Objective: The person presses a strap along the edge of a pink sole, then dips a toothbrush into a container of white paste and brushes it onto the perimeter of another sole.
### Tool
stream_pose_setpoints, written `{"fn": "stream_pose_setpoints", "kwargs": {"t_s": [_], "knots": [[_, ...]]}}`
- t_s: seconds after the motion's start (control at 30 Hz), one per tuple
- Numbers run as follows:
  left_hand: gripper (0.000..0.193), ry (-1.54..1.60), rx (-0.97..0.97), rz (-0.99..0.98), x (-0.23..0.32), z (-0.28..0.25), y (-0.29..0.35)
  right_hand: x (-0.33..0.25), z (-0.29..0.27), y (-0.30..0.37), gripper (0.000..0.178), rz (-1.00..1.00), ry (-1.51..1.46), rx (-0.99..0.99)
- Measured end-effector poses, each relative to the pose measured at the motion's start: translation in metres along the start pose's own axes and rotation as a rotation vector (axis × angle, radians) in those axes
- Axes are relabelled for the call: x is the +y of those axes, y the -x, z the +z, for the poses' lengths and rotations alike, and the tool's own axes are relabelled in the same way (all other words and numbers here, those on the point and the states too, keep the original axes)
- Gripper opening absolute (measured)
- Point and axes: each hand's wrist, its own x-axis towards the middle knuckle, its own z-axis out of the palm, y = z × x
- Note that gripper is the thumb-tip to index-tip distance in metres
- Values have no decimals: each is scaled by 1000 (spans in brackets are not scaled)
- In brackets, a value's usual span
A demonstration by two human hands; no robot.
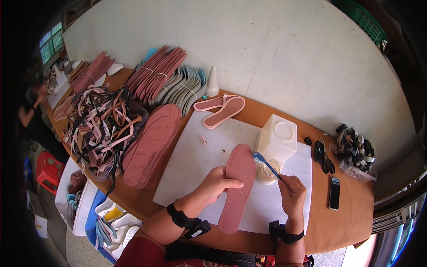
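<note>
My left hand (pixel 217 183) grips a dusty-pink insole (pixel 238 196) by its left edge, thumb lying across its face. The insole is held tilted above a white board (pixel 187 169). In my right hand (pixel 292 191) is a blue toothbrush (pixel 268 166), its bristle end at the insole's upper right edge. Right behind the brush stands a small round tub (pixel 265 175) with a cream-coloured, glue-like coating. A white square plastic jug (pixel 277 133) is just beyond it. Left of my left hand lies a stack of loose pink insoles (pixel 152 147).
A tangled heap of straps (pixel 100 129) covers the table's left side. Bundled pink insoles (pixel 156 73) and grey ones (pixel 183 89) stand behind, near a sandal pair (pixel 224 111). Scissors (pixel 328 162), a phone (pixel 334 192) and a strap-filled box (pixel 356 153) are right. A person (pixel 33 109) is far left.
</note>
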Motion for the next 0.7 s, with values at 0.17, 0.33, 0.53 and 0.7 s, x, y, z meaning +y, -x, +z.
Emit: {"fn": "stream_pose_setpoints", "kwargs": {"t_s": [0.17, 0.33, 0.53, 0.7], "knots": [[37, -47, -48, -6, 1, 1, 1, -1, 4, -1, 13, 21, -17, 27], [35, 31, 8, 19, 5, 2, 3, 1, 2, 0, 13, 23, -25, 6], [32, 85, 86, 31, 8, -6, -1, -1, -3, 3, 14, 15, -57, -72], [32, 57, 68, 25, 6, -4, -1, 3, 1, 2, 14, 6, -66, -30]]}}
